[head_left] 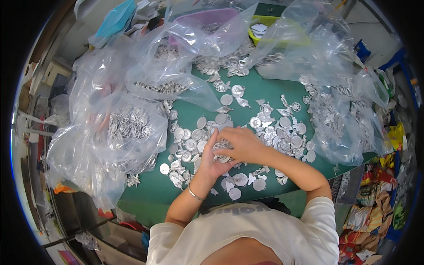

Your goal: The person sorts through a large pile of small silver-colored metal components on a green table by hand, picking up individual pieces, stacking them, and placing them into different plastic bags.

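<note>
My left hand (pixel 210 161) is cupped, palm up, over the middle of the green table. Within it lie several silver openwork metal pendants (pixel 222 150), partly hidden by fingers. My right hand (pixel 244 143) arches over the left palm, its thumb and fingers closed round the same pendants. Beneath and around both hands, loose silver medallions and charms (pixel 190 145) are spread in a heap. More of these flat metal pieces (pixel 287 137) lie to the right, next to my right forearm.
Clear plastic bags of metal pieces stand on the left (pixel 130 123) and right (pixel 335 119) of the green table (pixel 265 90). At the back are a purple basin (pixel 212 17) and a yellow-green basin (pixel 265 20). Colourful packets (pixel 366 212) are piled at the lower right.
</note>
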Available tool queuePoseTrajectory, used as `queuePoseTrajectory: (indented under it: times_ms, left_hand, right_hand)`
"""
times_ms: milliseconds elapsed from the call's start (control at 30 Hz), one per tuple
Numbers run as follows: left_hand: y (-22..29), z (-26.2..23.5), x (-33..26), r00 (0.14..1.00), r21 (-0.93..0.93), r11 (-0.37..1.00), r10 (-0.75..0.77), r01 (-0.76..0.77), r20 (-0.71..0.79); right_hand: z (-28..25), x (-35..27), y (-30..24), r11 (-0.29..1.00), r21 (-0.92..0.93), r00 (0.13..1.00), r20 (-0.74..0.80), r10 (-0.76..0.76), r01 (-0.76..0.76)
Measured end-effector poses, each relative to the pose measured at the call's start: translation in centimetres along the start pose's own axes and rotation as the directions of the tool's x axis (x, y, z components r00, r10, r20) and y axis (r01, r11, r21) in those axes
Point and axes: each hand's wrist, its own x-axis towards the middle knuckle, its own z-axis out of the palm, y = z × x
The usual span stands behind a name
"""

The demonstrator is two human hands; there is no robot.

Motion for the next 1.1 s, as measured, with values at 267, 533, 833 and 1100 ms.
queuePoseTrajectory:
  times_ms: [267,533,833,1100]
  left_hand:
    - [-0.6,-3.7,2.1,0.964,-0.330,0.941,0.151,-0.072,0.220]
    - [-0.7,-6.3,0.1,0.958,-0.452,0.891,0.086,0.050,0.274]
    - [-1.7,-6.5,0.3,0.970,-0.419,0.905,0.028,0.079,0.242]
    - [-2.1,-6.1,-0.1,0.987,-0.516,0.856,0.074,0.011,0.145]
  right_hand:
    - [-0.3,1.0,1.9,0.997,-0.076,0.901,-0.435,-0.010,-0.026]
    - [1.6,-0.7,6.8,0.949,-0.297,0.991,-0.050,-0.126,0.105]
    - [2.2,1.5,7.7,0.911,-0.326,0.929,-0.345,0.133,-0.252]
    - [3.4,5.4,6.3,0.853,-0.288,0.896,-0.233,0.379,-0.436]
